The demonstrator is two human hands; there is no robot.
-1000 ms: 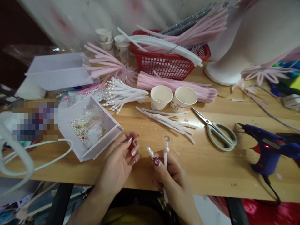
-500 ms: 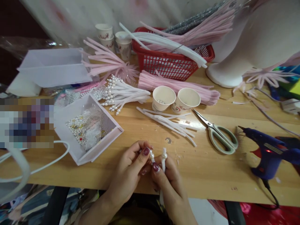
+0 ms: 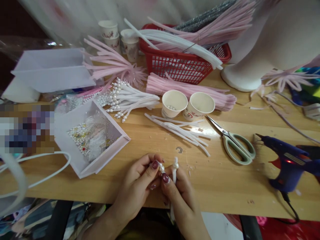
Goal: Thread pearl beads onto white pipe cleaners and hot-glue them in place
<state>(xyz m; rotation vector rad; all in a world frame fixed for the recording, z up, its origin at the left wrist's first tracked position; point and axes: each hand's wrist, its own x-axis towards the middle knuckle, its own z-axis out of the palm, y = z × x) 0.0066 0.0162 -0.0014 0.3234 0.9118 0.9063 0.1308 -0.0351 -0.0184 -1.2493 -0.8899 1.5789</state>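
Left hand (image 3: 137, 183): moved in from beside the white box (image 3: 110, 156) to the pearl beads (image 3: 162, 168), fingers pinching their upper end.
Right hand (image 3: 182, 198): fingers pinching the lower end, a white stem (image 3: 174, 178) (pearl near its tip) upright among them.
Pearl beads: between both hands.
Scissors (image 3: 224, 132): on the surface (image 3: 220, 186), near the glue gun (image 3: 287, 168).

Printed marks (image 3: 192, 115) on paper cup (image 3: 200, 108), too small to read
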